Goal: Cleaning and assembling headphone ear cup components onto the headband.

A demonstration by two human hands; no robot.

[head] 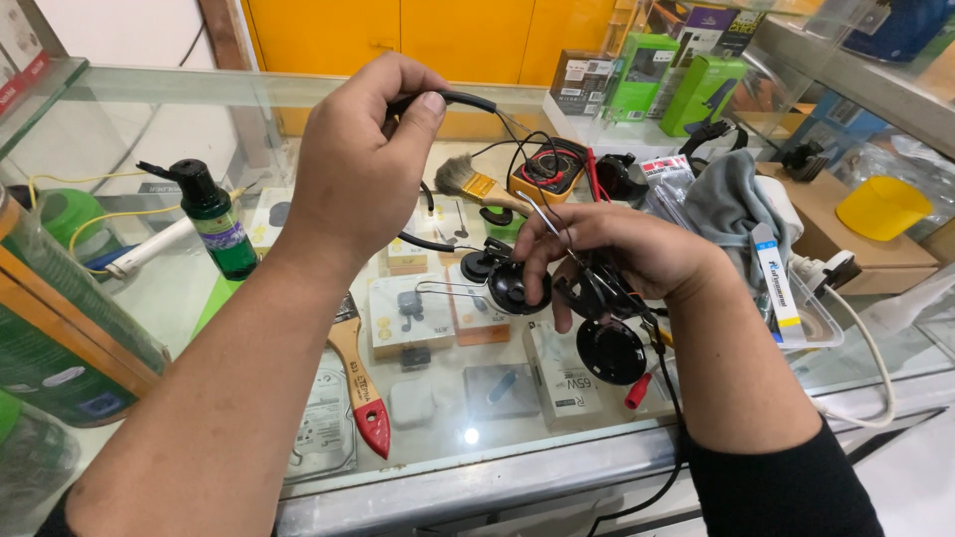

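A glass counter [139, 298] fills the scene, w/ small boxed items seen under the glass. Far right, green product boxes [686, 85] are stacked, and a grey cloth [721, 204] is heaped beside a yellow bowl [880, 207] set on a cardboard box.

The left hand [363, 164] is raised above the counter centre, closed tight around the black headband [453, 99] of a headset; thumb and forefinger are pinched on the band's end, w/ thin wires trailing down from it to the right. The right hand [622, 254] is held lower, right of centre, fingers curled around the headset's black earcup parts [597, 293]; a thin metal tool or wire is gripped in the same hand, which one can't be told. An opened earcup shell [517, 288] is touched by the right fingertips on the near-left side. A round black ear pad [611, 351] lies on the glass just near of the right hand.

Left of centre, a green bottle [221, 229] w/ black nozzle stands upright. Near it, a tool w/ wooden grip and red tip [360, 388] lies flat on the glass. A paintbrush [477, 187] rests far of the hands, next to a yellow multimeter [547, 169] w/ coiled leads. A white cable [875, 368] is looped at the right edge.
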